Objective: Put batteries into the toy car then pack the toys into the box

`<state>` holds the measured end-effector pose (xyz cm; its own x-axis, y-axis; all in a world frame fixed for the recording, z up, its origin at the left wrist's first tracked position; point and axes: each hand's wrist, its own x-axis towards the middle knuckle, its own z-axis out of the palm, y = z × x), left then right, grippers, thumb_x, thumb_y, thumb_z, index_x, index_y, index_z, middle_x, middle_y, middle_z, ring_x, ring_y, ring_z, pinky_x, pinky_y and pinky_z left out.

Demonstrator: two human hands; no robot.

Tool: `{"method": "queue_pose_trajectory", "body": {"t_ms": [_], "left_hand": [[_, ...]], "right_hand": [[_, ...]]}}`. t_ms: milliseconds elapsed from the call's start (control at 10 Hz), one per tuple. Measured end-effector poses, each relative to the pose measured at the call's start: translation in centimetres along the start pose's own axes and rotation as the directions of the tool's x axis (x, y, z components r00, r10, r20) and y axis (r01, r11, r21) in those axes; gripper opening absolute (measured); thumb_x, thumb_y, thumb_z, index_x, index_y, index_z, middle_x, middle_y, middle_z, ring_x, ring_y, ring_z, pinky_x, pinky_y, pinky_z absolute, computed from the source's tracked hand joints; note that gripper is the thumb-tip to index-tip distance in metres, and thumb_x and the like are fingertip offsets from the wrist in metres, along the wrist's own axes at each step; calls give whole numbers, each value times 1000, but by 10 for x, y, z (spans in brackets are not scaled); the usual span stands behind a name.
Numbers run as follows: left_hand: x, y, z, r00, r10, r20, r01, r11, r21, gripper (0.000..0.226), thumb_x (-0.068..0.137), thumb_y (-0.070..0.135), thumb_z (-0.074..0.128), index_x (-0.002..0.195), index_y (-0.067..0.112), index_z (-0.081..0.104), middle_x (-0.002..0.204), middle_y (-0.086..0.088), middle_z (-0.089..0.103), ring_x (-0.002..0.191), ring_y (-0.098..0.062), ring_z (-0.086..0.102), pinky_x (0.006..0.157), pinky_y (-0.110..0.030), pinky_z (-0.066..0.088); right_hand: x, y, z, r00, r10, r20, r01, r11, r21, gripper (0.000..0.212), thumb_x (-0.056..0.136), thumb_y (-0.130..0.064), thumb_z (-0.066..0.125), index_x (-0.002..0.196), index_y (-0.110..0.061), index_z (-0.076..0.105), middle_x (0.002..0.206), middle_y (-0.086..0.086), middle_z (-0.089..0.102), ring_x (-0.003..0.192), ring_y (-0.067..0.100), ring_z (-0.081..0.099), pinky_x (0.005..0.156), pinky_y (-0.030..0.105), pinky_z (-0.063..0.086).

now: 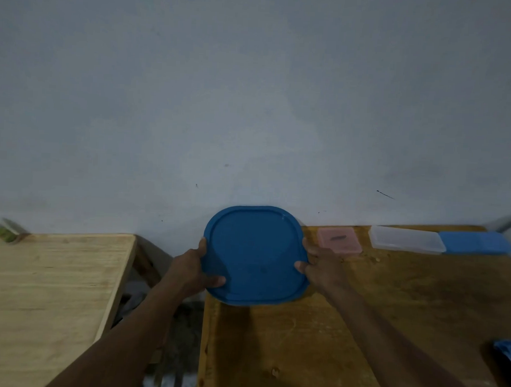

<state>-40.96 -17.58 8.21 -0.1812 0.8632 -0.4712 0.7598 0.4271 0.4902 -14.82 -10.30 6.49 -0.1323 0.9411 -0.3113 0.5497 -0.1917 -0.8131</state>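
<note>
A blue box with a rounded square lid [255, 252] sits at the far left corner of the darker wooden table [344, 331], close to the wall. My left hand [195, 268] grips its left edge, thumb lying on the lid. My right hand [318, 266] grips the right edge, thumb on the lid too. What is inside the box is hidden by the lid. A blue object [507, 359], blurred, shows at the table's right edge; I cannot tell what it is.
A pink flat case [339, 240], a clear plastic case [405, 239] and a blue case [476, 242] lie along the wall at the back right. A lighter wooden table [44, 294] stands to the left across a gap [164, 321]. A green item [3, 233] sits on its far corner.
</note>
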Motion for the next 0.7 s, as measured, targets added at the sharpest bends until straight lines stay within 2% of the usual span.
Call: {"method": "queue_pose_trajectory", "body": {"t_ms": [100, 200, 300, 400, 500, 600, 700], "left_hand": [[1, -6, 0, 1000, -15, 14, 16, 996, -93, 107, 81, 38, 74, 153, 19, -3, 149, -12, 37, 120, -26, 53, 81, -21, 45], [3, -10, 0, 1000, -18, 22, 21, 988, -155, 111, 77, 40, 76, 153, 23, -3, 148, -14, 39, 115, -26, 58, 86, -25, 52], [1, -11, 1, 999, -22, 27, 27, 978, -209, 109, 78, 37, 76, 152, 26, -4, 147, -15, 40, 94, -20, 65, 65, -16, 52], [-1, -12, 3, 1000, -20, 0, 20, 973, -228, 110, 77, 36, 77, 152, 28, -3, 145, -15, 43, 101, -25, 64, 77, -26, 57], [-5, -10, 4, 999, -31, -15, 27, 975, -222, 109, 77, 36, 77, 152, 28, -2, 144, -15, 44, 111, -30, 60, 90, -35, 55], [-10, -7, 7, 999, -14, -31, 8, 984, -180, 105, 80, 39, 74, 152, 25, -1, 140, -16, 48, 108, -27, 62, 85, -30, 53], [-14, -7, 11, 994, 1, -114, -21, 985, -173, 104, 79, 42, 74, 153, 23, 3, 136, -17, 53, 111, -29, 60, 89, -32, 52]], "right_hand": [[3, -2, 0, 1000, -17, -5, 17, 998, -62, 58, 90, -13, 63, 143, -13, 38, 142, 4, 48, 126, 23, 48, 104, 36, 44], [3, -3, 0, 999, -33, -6, 32, 994, -106, 56, 92, -16, 60, 143, -13, 37, 140, 5, 50, 124, 23, 50, 102, 36, 45], [3, -4, -1, 1000, -20, 2, 20, 995, -96, 56, 92, -18, 60, 143, -14, 38, 140, 6, 50, 123, 24, 51, 102, 38, 46], [2, -3, 0, 1000, -29, -1, 28, 993, -118, 56, 93, -19, 59, 144, -15, 37, 141, 5, 49, 124, 25, 50, 101, 36, 46], [1, -3, 0, 999, -34, 2, 34, 989, -146, 56, 95, -20, 56, 145, -15, 34, 142, 6, 48, 125, 25, 49, 99, 33, 45], [-1, -4, 1, 999, -33, 10, 35, 987, -156, 56, 96, -21, 54, 146, -18, 32, 142, 5, 48, 123, 25, 51, 95, 30, 45], [1, -1, 2, 997, -75, 13, 76, 983, -167, 56, 97, -22, 52, 148, -20, 29, 137, 5, 51, 121, 25, 51, 92, 32, 45]]}}
